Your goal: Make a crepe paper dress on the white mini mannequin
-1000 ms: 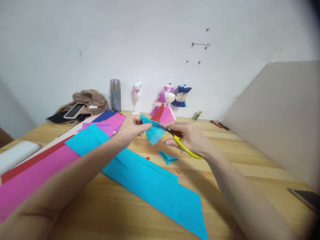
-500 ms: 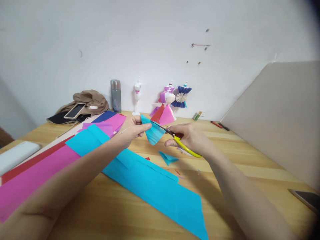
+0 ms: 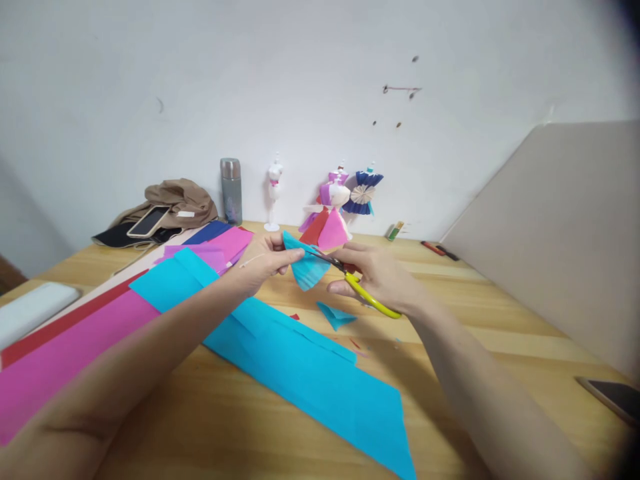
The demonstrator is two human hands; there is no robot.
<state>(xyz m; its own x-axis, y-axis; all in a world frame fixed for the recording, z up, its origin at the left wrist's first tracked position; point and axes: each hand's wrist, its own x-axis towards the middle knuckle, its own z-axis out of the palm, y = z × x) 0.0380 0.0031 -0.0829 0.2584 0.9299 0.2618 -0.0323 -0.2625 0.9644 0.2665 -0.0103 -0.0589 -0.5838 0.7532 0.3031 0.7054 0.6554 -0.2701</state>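
Observation:
Between thumb and fingers, my left hand (image 3: 267, 260) pinches a small fan-shaped piece of blue crepe paper (image 3: 309, 272), held up over the table. My right hand (image 3: 377, 273) grips yellow-handled scissors (image 3: 373, 299), whose dark blades lie across the upper part of that piece, pointing at my left thumb. Below the hands, a folded blue paper scrap (image 3: 336, 316) rests on the wood. A long sheet of blue paper (image 3: 320, 380) stretches from under my left forearm to the front edge of the view.
Pink paper (image 3: 80, 353) and other coloured sheets lie at left. A grey flask (image 3: 231, 193), a bare white mannequin (image 3: 274, 193) and several dressed mannequins (image 3: 334, 213) stand along the wall. Phones lie on brown cloth (image 3: 187, 200) and at the right edge (image 3: 613, 397).
The scissors and the right hand have shifted very slightly, the blades now lying a little lower on the blue piece. My left hand stays nearly still.

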